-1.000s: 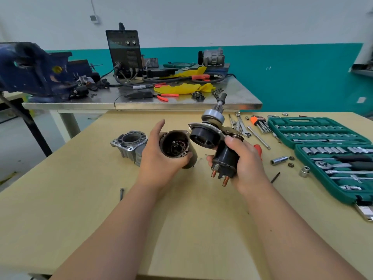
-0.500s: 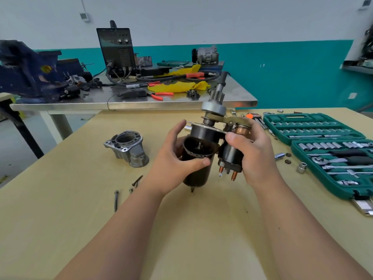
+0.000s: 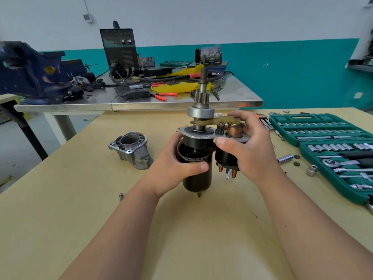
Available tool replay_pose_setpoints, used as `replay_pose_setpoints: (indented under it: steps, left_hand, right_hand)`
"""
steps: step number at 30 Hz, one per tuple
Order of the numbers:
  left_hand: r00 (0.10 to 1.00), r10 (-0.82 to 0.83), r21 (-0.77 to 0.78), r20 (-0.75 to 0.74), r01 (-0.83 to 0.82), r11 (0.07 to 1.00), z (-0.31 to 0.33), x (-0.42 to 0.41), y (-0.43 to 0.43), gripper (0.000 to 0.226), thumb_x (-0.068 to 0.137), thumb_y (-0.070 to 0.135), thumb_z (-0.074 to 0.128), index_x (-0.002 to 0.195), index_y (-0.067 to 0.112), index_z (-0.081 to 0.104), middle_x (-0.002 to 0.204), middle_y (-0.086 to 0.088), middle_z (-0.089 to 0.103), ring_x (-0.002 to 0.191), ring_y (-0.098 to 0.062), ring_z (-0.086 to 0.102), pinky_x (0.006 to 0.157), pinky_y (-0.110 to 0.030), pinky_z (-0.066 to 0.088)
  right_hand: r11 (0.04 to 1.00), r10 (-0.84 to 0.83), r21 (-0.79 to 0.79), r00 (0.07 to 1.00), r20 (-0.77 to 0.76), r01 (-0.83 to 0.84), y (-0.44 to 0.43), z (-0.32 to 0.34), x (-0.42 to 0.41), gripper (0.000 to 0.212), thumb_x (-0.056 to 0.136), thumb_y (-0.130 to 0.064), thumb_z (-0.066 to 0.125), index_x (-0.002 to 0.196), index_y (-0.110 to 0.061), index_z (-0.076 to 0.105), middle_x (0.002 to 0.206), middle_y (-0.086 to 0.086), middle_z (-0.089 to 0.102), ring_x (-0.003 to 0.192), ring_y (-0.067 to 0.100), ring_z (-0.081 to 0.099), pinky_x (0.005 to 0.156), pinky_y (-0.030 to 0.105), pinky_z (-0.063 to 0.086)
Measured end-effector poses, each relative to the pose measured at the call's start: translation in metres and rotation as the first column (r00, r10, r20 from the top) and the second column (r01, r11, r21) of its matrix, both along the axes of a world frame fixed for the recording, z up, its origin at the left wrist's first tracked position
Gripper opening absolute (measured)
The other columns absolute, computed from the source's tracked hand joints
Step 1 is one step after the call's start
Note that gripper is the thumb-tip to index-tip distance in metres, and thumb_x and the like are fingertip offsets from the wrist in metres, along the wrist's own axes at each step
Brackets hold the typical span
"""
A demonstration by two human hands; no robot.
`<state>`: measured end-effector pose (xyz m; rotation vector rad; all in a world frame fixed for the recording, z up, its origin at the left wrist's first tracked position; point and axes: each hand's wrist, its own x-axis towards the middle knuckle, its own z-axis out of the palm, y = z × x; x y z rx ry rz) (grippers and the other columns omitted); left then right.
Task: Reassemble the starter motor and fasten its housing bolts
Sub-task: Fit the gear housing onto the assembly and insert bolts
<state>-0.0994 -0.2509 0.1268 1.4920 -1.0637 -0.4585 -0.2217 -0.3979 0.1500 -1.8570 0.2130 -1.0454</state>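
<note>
The black cylindrical motor casing (image 3: 198, 178) is smooth painted metal, semi-gloss. The black solenoid body (image 3: 224, 158) has a like finish, with copper-coloured threaded studs (image 3: 234, 173). The grey cast-metal nose housing (image 3: 132, 150) is matt and rough-cast. The steel pinion shaft (image 3: 203, 77) is bare and dull. The pale wooden tabletop (image 3: 201, 229) is smooth and matt. The green plastic socket cases (image 3: 302, 119) hold glossy chromed sockets (image 3: 331, 147).

The black motor case (image 3: 197, 181) is upright, the geared shaft unit (image 3: 200, 112) partly seated in its open top; the grey nose housing (image 3: 133, 149) lies apart, leftward.
</note>
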Motion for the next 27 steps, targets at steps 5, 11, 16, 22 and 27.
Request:
replay_pose_setpoints:
  steps: [5,11,16,22,27]
  left_hand:
    - [1.0,-0.017,0.119,-0.007,0.018,0.993,-0.004,0.0,-0.001,0.078,0.054,0.045,0.08,0.125,0.034,0.049,0.115,0.01,0.064,0.109,-0.007,0.061,0.092,-0.031,0.049]
    - [0.99,-0.137,0.239,0.031,0.126,0.963,-0.001,0.011,0.009,0.062,0.066,0.033,0.078,0.122,0.042,0.054,0.117,0.009,0.066,0.111,-0.01,0.061,0.093,-0.038,0.051]
    - [0.995,0.099,0.278,0.025,-0.102,0.955,-0.01,0.002,0.001,0.076,0.044,0.053,0.082,0.112,0.033,0.055,0.103,0.008,0.067,0.091,-0.009,0.068,0.081,-0.037,0.058]
    - [0.971,0.239,0.147,0.027,-0.24,0.96,-0.017,-0.02,-0.004,0.065,0.046,0.05,0.077,0.102,0.04,0.045,0.101,0.012,0.061,0.081,0.007,0.062,0.06,-0.011,0.051]
    - [0.894,0.413,-0.133,0.172,-0.394,0.909,-0.026,-0.036,-0.01,0.08,0.055,0.025,0.091,0.106,0.034,0.031,0.112,0.008,0.049,0.101,0.008,0.053,0.077,-0.004,0.041]
  right_hand:
    - [0.996,-0.013,0.085,1.0,0.019,0.011,-0.001,-0.002,0.004,0.053,0.056,-0.049,0.069,0.106,-0.046,0.054,0.092,-0.022,0.063,0.089,-0.004,0.061,0.063,0.014,0.052]
    - [0.99,-0.075,0.119,0.997,0.005,0.074,-0.008,-0.006,-0.005,0.053,0.056,-0.048,0.071,0.107,-0.051,0.056,0.095,-0.027,0.06,0.092,0.004,0.062,0.071,0.045,0.06]
    - [0.995,-0.096,0.013,0.995,0.028,0.096,-0.002,-0.005,-0.009,0.054,0.057,-0.046,0.072,0.108,-0.047,0.053,0.098,-0.032,0.059,0.092,-0.002,0.062,0.07,0.021,0.056]
    - [0.991,-0.124,-0.043,0.992,0.023,0.125,0.005,-0.008,-0.008,0.058,0.055,-0.05,0.071,0.11,-0.048,0.052,0.105,-0.033,0.057,0.099,-0.005,0.058,0.076,0.009,0.047]
    - [0.99,-0.116,0.094,0.988,0.099,0.107,0.003,-0.007,-0.011,0.048,0.059,-0.04,0.074,0.104,-0.046,0.056,0.094,-0.029,0.063,0.09,-0.003,0.062,0.073,0.028,0.056]
